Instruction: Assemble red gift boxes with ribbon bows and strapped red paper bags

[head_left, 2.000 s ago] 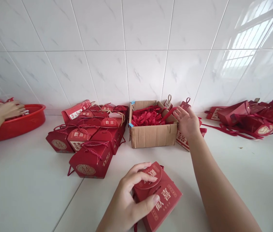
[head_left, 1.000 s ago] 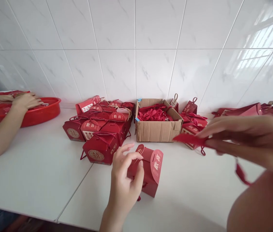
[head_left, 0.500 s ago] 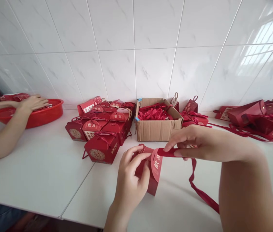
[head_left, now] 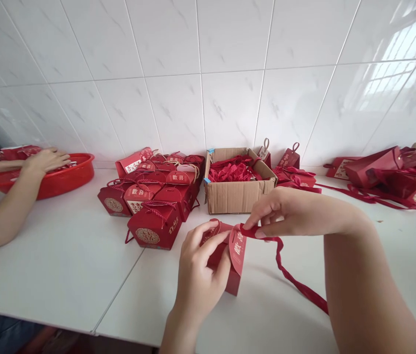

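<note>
Left hand (head_left: pixel 200 270): grip closed about the upper part of a small red gift box (head_left: pixel 237 260), which stands on the tabletop (head_left: pixel 60 270) in front of the cardboard carton (head_left: pixel 239 197); contents of the box hidden. Right hand (head_left: pixel 285 214): grip pinched on a dark red ribbon (head_left: pixel 299 285), one end at the box's slotted flap; cannot tell whether it passes through the slot. The ribbon's other length trails down to the right. The carton is open-topped and holds a loose heap of red ribbons (head_left: pixel 233 169). Left of it, a cluster of red boxes (head_left: pixel 156 196), several with cord handles, sits packed together. Far left, a co-worker's hand (head_left: pixel 47 160) lies over a red basin (head_left: pixel 64 183) containing red-and-white items (head_left: pixel 70 164), too small to identify.
</note>
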The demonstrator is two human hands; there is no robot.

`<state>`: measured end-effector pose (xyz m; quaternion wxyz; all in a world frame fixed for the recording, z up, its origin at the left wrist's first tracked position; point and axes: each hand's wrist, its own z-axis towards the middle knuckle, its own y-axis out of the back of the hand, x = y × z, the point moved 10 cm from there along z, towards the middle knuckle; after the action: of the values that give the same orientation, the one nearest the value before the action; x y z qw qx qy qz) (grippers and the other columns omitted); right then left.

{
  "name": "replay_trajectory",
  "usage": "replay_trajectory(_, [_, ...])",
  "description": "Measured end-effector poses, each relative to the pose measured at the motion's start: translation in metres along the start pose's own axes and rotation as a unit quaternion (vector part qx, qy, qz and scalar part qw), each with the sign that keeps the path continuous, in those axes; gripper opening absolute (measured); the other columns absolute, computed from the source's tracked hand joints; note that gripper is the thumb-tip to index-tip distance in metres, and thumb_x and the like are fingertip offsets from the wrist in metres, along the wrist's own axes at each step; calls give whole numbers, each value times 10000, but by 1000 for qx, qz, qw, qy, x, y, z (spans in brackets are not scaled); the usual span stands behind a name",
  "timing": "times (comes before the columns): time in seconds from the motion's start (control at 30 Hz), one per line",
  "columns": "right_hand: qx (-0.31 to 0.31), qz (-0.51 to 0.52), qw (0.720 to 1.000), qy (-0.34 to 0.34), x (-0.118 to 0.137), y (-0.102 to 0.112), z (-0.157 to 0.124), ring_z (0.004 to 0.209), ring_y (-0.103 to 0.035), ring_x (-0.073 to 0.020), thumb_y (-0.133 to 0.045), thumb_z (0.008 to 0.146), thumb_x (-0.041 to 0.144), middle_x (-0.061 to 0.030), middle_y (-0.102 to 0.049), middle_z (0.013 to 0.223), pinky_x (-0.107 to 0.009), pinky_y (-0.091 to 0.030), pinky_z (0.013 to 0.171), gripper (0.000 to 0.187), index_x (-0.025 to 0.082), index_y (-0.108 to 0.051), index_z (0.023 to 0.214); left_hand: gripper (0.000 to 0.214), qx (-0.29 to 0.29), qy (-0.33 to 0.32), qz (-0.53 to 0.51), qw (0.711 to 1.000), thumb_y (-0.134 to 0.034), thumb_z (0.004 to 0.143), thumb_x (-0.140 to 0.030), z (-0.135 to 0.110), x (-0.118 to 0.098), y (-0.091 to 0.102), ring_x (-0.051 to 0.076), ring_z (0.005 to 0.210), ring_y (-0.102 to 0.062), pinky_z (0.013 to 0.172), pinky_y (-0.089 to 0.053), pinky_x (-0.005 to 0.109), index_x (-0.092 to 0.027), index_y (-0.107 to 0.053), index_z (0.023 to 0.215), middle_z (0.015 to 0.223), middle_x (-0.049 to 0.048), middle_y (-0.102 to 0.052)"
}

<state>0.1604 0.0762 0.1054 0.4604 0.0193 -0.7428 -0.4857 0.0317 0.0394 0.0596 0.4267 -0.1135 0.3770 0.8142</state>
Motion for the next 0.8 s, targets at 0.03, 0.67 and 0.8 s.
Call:
replay_trajectory(0.03, [-1, 6, 1000, 8, 2, 0, 0, 825, -686, -183, -607, 836, 334, -33, -744, 945, -265, -537, 680, 263, 222, -751, 1025, 270, 0, 1, 1, 1000, -558, 875, -172, 0, 0, 0, 242, 1122, -558, 944, -505, 434, -256, -665, 1108, 1197, 80, -563])
replay_trajectory(0.67, [43, 74, 983, 161, 21, 2, -2, 917, -663, -140, -641, 846, 221, -47, -727, 1013, -266, -512, 845, 288, 156, -690, 1122, 261, 20, -4, 19, 1000, -569, 882, -224, 0, 1, -5, 264, 1153, -537, 962, -467, 466, -270, -656, 1124, 1211, 80, -570])
replay_trajectory(0.8, [60, 78, 985, 142, 14, -1, -1, 921, -662, -142, -626, 856, 251, -50, -726, 1037, -270, -512, 838, 272, 168, -703, 1103, 286, 14, 4, 10, 1000, -569, 880, -207, 0, 2, -5, 257, 1140, -542, 968, -462, 465, -278, -646, 1146, 1195, 70, -583])
